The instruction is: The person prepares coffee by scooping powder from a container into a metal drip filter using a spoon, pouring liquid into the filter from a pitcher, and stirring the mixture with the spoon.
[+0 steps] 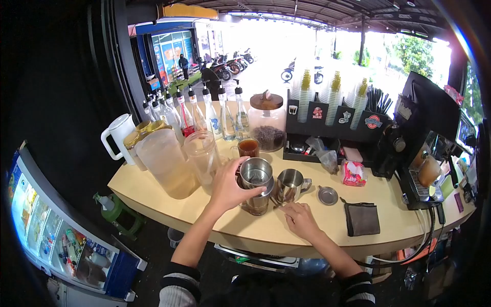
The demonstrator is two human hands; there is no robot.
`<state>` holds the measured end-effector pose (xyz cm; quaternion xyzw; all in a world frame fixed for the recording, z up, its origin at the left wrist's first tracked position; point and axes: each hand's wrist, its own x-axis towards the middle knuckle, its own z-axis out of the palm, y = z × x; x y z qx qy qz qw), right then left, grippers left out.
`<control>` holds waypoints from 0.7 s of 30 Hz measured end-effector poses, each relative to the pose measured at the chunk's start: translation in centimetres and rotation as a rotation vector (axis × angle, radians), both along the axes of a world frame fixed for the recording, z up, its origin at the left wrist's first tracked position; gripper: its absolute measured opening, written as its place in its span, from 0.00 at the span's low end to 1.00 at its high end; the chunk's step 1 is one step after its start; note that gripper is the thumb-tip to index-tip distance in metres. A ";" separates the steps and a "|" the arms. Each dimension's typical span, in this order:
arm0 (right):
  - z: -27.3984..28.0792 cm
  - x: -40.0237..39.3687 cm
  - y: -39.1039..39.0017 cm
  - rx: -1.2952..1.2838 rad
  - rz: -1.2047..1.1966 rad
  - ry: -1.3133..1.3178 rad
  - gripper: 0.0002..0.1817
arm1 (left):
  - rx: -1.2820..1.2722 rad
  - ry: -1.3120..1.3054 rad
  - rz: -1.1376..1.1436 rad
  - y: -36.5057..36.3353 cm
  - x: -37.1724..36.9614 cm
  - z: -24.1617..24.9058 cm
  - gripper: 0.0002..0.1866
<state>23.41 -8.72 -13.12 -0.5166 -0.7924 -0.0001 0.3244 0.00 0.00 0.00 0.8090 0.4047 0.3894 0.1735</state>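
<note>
My left hand (228,187) is wrapped round a metal cup (257,173), thumb and fingers on its sides. Beneath that cup is a metal and glass vessel (255,203) on the counter. My right hand (300,220) rests low by the counter's front part, fingers curled near a thin dark utensil (277,203); its grip is too small to make out. A steel pitcher (290,185) stands just beyond my right hand. Behind the held cup is a glass mug of brown drink (248,148). A round metal lid (328,195) lies to the right.
Plastic pitchers (171,163) and pump bottles (198,112) stand left. A bean jar (267,123) and a cup rack (327,118) are behind. A folded dark cloth (362,219), a tissue pack (354,173) and an espresso machine (427,163) are right.
</note>
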 end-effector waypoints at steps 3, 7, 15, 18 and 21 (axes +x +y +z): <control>0.4 -0.1 0.0 -0.017 -0.017 0.003 0.14 | 0.042 -0.074 -0.059 0.2 0.1 -0.4 0.44; 0.9 -0.4 -0.2 0.020 -0.006 0.009 0.12 | 0.100 -0.064 -0.054 0.4 0.0 -1.2 0.47; 0.9 -0.3 -0.1 0.073 0.001 0.063 0.10 | 0.419 -0.556 0.067 1.0 -4.0 -6.5 0.46; 1.1 -0.3 0.1 0.129 -0.003 0.088 0.09 | 0.450 -0.617 0.207 3.0 -5.9 -6.8 0.45; 1.8 -0.4 0.2 0.210 -0.066 0.134 0.08 | 0.296 -0.553 0.290 4.7 -7.5 -8.0 0.51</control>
